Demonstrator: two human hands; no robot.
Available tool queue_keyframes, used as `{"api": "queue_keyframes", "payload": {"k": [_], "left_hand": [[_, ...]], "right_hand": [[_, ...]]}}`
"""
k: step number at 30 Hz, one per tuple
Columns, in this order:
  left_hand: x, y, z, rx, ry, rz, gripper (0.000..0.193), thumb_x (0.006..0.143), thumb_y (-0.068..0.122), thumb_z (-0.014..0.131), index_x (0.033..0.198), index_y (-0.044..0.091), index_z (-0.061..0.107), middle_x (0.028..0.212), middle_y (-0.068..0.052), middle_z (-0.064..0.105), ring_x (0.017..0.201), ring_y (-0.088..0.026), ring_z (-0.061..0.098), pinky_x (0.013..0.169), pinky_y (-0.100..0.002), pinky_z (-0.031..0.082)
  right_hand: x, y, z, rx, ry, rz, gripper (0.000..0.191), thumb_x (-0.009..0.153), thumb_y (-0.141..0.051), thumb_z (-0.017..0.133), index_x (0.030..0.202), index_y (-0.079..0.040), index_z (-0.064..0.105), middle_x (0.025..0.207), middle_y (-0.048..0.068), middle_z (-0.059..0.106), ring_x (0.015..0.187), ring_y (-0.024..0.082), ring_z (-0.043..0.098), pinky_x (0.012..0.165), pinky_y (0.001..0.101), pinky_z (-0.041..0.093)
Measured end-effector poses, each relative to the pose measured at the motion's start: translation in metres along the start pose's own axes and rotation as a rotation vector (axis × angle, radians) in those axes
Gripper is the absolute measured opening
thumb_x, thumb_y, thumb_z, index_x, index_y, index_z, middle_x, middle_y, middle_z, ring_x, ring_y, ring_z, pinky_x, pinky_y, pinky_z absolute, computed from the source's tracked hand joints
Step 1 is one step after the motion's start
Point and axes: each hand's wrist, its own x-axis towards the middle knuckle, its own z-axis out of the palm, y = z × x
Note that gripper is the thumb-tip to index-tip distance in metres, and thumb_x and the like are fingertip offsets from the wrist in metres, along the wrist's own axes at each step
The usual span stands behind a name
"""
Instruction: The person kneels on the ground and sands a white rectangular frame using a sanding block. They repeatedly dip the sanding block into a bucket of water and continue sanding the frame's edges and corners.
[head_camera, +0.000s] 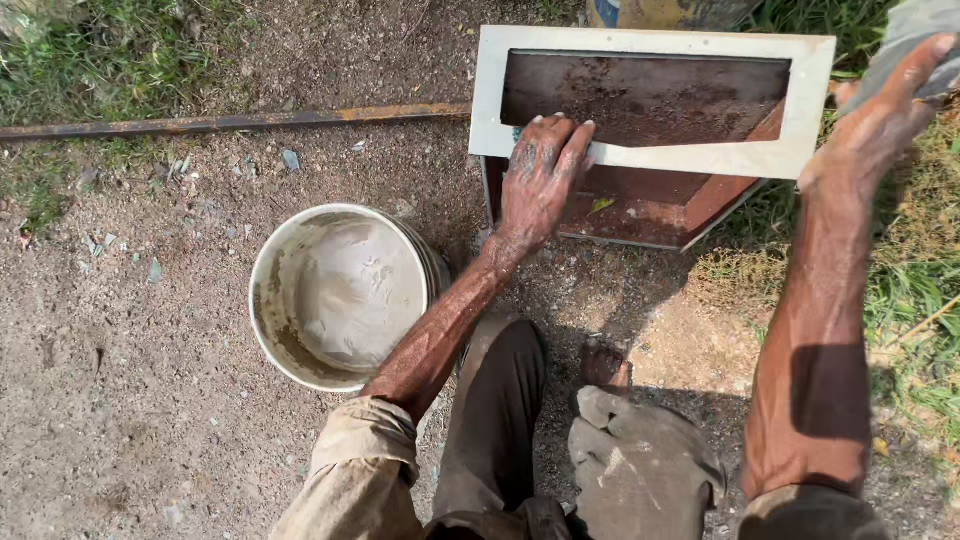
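- Ground (130, 400) of bare gritty dirt with grass at the edges, carrying everything in view.
- Rusty metal box (640, 205), open-topped, sitting on the dirt ahead of the knees; inside reddish-brown with grit and a small green leaf scrap on the bottom.
- White rectangular frame (815, 110) lying askew across the box top, near rail directly under the left hand.
- Left hand (540, 180) pressed flat on that near rail, fingers (575, 140) spread and open, tips reaching over the rail's inner edge, gripping nothing.
- Right hand (875, 120) raised at the frame's right end, close to its corner; fingertips run out of view at the picture's edge beside a grey cloth-like thing (915, 30), so cannot tell whether closed on it or loose.
- White bucket (265, 330) left of the box, near the left forearm, holding pale grey paste smeared up the walls.
- Rusted metal bar (200, 124) lying on the dirt, far end hidden behind the frame.
- Blue-and-yellow object at the top edge, cut off, unidentifiable.
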Motion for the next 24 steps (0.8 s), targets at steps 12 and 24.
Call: {"api": "queue_keyframes", "payload": {"k": [12, 24], "left_hand": [[0.053, 0.146, 0.107, -0.185, -0.030, 0.264, 0.063, 0.096, 0.009, 0.063, 0.153, -0.002, 0.037, 0.149, -0.021, 0.048, 0.147, -0.037, 0.046, 0.125, -0.050, 0.040], [0.085, 0.148, 0.140, -0.659, 0.017, 0.064, 0.069, 0.093, 0.021, 0.071, 0.154, 0.014, 0.038, 0.145, -0.014, 0.051, 0.137, -0.030, 0.053, 0.121, -0.039, 0.044]], "right_hand": [[0.015, -0.009, -0.013, 0.195, -0.095, 0.133, 0.099, 0.092, -0.081, 0.047, 0.145, 0.002, 0.055, 0.132, 0.019, 0.066, 0.120, 0.029, 0.069, 0.100, 0.0461, 0.065], [0.022, 0.019, -0.025, 0.250, -0.151, -0.101, 0.096, 0.101, -0.078, 0.048, 0.149, 0.005, 0.053, 0.145, 0.023, 0.059, 0.130, 0.034, 0.053, 0.118, 0.0569, 0.047]]}}
